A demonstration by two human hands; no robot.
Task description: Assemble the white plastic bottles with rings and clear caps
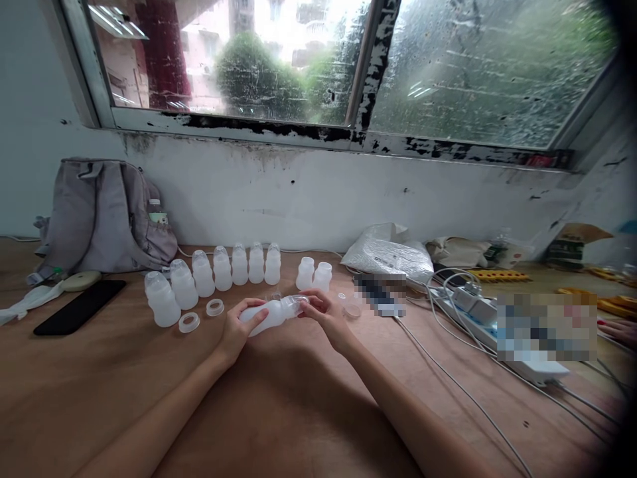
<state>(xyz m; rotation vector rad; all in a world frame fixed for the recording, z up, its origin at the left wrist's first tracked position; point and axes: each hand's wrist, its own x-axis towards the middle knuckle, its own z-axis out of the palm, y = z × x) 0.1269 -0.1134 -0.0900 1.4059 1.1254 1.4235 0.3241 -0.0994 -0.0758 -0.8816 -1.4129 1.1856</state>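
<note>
My left hand (237, 330) wraps round the body of a frosted white baby bottle (266, 321), which lies tilted almost on its side with its top to the right. At that top end, the fingers of my right hand (323, 317) close on a clear cap (294, 304). Just behind the held bottle a small clear part (273, 297) is partly hidden. Left of my hands lie two white collar rings (189, 323). A capped bottle (162, 299) stands nearest in a curved row of several alike. Two bottles without caps (306, 273) stand behind my right hand.
A clear ring (352, 310) lies right of my right hand. A phone (375, 292) on a cable and a power strip (527, 362) with cords sit further right. A plastic bag (391, 252) rests by the wall. Left are a backpack (107, 212) and a black phone (79, 307). Another person's hand (620, 330) shows far right.
</note>
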